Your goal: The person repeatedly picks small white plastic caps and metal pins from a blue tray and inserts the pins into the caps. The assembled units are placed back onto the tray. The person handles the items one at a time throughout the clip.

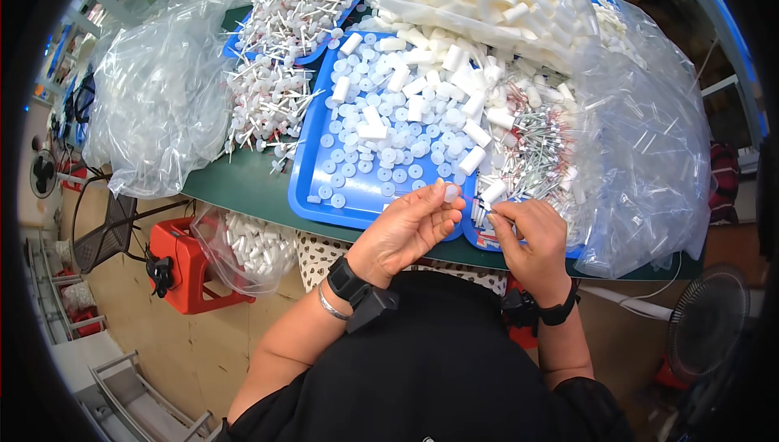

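Your left hand (410,231) pinches a translucent disc (452,193) between thumb and fingertips; just beside those, your right hand (531,239) has thumb and forefinger closed on a thin piece (485,210) too small to identify. Beyond your left fingers, pale discs (399,175) lie in a blue tray (357,199).

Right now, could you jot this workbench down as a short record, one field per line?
Left hand: left hand pinches a small translucent piece
Right hand: right hand is close beside it, fingers curled; any grip is too small to tell
Blue tray: blue tray holds translucent discs and white cylinders
Left side: clear plastic bag, pile of stemmed pieces
Surface: green table
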The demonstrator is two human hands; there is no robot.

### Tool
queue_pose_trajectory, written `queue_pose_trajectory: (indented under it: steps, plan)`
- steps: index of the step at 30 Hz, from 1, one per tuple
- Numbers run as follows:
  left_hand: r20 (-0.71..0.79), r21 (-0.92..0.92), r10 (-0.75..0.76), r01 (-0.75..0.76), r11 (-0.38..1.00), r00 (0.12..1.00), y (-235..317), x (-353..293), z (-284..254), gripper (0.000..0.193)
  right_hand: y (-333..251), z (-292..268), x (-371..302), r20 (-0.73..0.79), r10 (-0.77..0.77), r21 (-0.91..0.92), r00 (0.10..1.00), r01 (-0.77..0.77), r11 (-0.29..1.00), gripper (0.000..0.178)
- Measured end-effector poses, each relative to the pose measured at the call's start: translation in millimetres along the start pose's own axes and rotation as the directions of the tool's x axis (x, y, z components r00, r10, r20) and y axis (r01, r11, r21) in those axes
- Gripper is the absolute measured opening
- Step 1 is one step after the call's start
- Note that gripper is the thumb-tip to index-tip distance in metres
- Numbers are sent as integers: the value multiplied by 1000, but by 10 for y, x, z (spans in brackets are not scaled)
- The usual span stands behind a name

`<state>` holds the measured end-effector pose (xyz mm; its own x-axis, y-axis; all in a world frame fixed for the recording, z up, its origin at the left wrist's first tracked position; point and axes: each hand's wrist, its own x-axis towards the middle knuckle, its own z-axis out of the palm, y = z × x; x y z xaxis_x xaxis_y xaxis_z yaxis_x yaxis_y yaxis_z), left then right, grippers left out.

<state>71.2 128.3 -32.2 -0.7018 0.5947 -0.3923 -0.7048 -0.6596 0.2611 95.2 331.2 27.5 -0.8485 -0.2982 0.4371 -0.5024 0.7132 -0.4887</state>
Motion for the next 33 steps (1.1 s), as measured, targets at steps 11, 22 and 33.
queue_pose_trajectory:
  steps: [11, 22, 33]
  plan:
    - [-28, -52, 1, -3, 999, 1000, -81, 36, -9, 27, 58, 22, -17, 39, -88, -17, 995, 88, 996, 12]
    - [-35, 194, 39, -31, 980, 999, -113, 43, 12, 21, 33, 24, -9, 4, -83, -44, 997, 83, 996, 11]
    - [14, 60, -33, 32, 998, 999, -260, 54, 39, 21, -49, 247, -98, -126, 1, 3, 992, -1, 1000, 11]
